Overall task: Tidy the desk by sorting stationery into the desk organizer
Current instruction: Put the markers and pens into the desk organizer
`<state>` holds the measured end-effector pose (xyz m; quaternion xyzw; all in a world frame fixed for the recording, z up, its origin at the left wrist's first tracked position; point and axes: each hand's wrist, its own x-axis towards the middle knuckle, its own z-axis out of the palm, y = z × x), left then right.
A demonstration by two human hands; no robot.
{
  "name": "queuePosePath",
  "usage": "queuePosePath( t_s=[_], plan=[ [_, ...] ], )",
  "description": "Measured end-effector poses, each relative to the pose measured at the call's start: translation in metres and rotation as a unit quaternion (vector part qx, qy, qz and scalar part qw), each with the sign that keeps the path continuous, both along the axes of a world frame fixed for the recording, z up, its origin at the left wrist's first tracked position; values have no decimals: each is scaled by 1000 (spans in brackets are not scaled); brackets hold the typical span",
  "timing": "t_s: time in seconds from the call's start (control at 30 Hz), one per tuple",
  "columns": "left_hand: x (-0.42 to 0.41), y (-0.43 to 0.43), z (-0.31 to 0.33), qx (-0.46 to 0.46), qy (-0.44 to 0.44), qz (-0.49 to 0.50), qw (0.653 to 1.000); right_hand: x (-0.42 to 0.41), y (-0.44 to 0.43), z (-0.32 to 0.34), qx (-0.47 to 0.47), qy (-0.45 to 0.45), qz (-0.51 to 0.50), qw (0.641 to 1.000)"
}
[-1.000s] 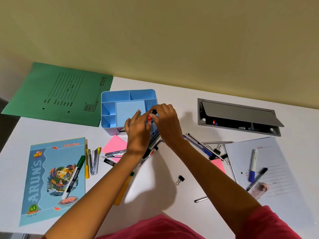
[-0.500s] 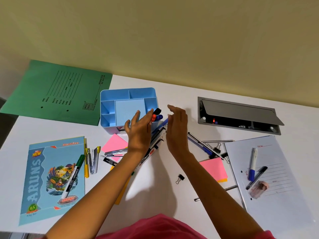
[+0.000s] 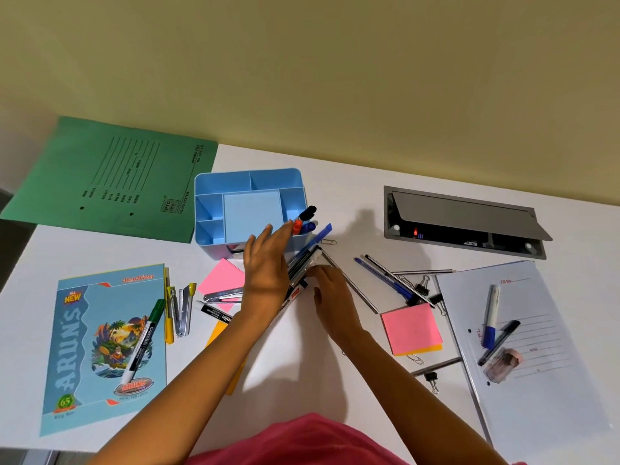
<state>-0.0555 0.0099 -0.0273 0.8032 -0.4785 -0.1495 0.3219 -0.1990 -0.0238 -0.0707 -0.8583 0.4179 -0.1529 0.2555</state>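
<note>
The blue desk organizer stands at the back middle of the white desk. Three markers with black, red and blue caps stick out of its right compartment. A loose bunch of pens and markers lies just in front of it. My left hand lies flat along the left of this bunch, fingers straight, tips by the red cap. My right hand is at the bunch's right side, its fingers and thumb curled round the pens' near ends.
A green file lies back left, with a notebook and green marker front left. Staplers, pink sticky notes, pens and binder clips are scattered around. A white folder holds pens. A grey socket box sits back right.
Both hands left the markers in the organizer's right compartment. My right hand drew back, opened, then dropped onto the loose pens; my left hand flattened beside them.
</note>
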Motion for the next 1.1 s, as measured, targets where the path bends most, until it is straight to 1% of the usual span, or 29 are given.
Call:
queuePosePath(
  t_s=[0.17,0.27,0.4,0.5,0.57,0.67,0.73,0.77,0.83,0.9,0.97,1.03,1.1],
  plan=[
    [1,1,3,-1,-6,-9,1000,-4,2,-9,-33,29,31,999],
    [0,1,7,19,-17,-16,1000,-9,2,-14,-37,46,30,998],
    [0,-1,6,43,-38,-22,998,-21,3,-19,-19,51,29,998],
    [-3,-5,6,61,-48,-22,997,-35,7,-20,-25,49,7,998],
    [-4,-6,6,67,-52,-19,996,-44,8,-14,-14,16,-24,999],
    [-3,-6,4,70,-64,-22,995,-53,8,11,-5,-69,-97,993],
    [-3,-7,4,74,-60,-26,995,-55,6,33,20,-150,-197,969],
    [-4,-8,5,68,-41,-23,997,-52,3,47,33,-186,-242,952],
    [-3,-7,6,48,14,-10,999,-44,-5,74,28,-246,-288,925],
    [-1,-6,5,21,62,3,998,-31,-13,102,8,-308,-297,904],
    [2,-5,3,-3,101,4,995,-15,-22,125,-8,-361,-285,888],
    [3,-7,0,-8,129,-8,992,3,-31,138,-17,-389,-252,886],
    [5,-7,-2,-16,146,-16,989,21,-38,143,-33,-385,-213,897]
  ],
)
